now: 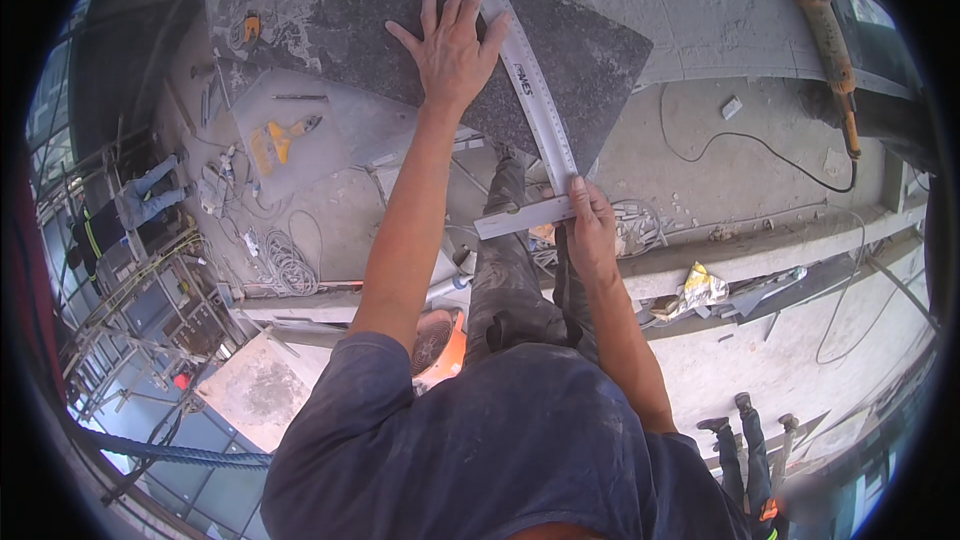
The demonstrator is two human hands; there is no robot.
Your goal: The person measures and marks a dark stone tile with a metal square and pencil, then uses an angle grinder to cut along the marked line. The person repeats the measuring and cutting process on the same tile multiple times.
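A dark speckled stone slab (360, 15) with pale dust smears lies across the far side. On it rests the long blade of a metal try square (526, 90), running down past the slab's near edge. My left hand (452, 45) lies spread on the slab, its thumb side against the blade's far end. My right hand (592, 235) grips the square at its corner, where the short arm juts to the left, off the slab. A small orange tool (251, 27), perhaps a tape measure, sits on the slab's left part.
A yellow-handled brush (284, 140) lies at left, near coiled cable (288, 262). An angle grinder (826, 35) with a trailing cord is at far right. An orange fan-like object (438, 348) stands by my legs. Other people (745, 455) are at lower right and far left, near scaffolding (140, 340).
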